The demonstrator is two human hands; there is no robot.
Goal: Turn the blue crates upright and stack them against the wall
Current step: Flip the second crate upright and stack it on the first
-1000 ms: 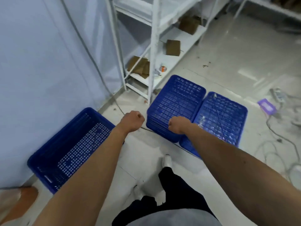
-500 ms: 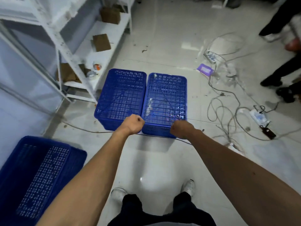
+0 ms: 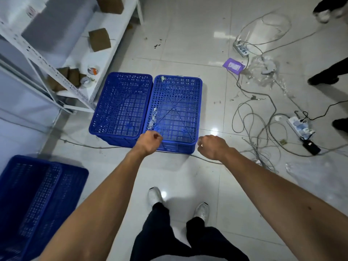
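Both hands reach for the near edge of the right crate point(image 3: 175, 110): the left hand point(image 3: 149, 143) is curled at its near-left corner, the right hand point(image 3: 211, 146) loosely cupped just off its near-right corner, neither visibly gripping yet. This crate lies bottom-up, touching a second crate point(image 3: 120, 108) on its left. Cables point(image 3: 252, 119) sprawl right of it; flipping it could snag them or trip the person.
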